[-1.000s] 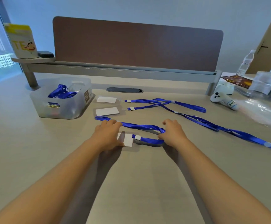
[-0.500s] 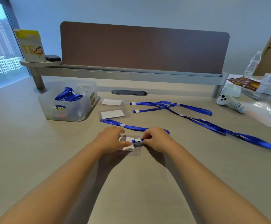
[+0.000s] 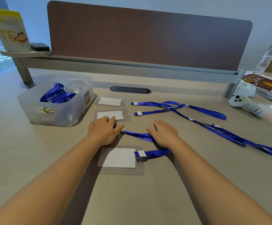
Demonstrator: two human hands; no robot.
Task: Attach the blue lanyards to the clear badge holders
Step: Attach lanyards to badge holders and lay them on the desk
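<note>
A clear badge holder with a white card lies on the desk between my forearms, and a blue lanyard's clip sits at its right edge. That lanyard's strap loops back under both hands. My left hand rests palm down on the strap, fingers spread, next to a second holder. My right hand lies flat on the strap's bend. A third holder lies further back. Two more lanyards reach to these holders' right edges.
A translucent bin at the left holds more blue lanyards. A white controller, plastic bags and a water bottle crowd the right side. A brown divider panel closes the desk's back, with a cable slot before it.
Both hands have left the nearest holder and clip and moved further back onto the lanyard strap. The holder now lies uncovered with the clip at its edge.
</note>
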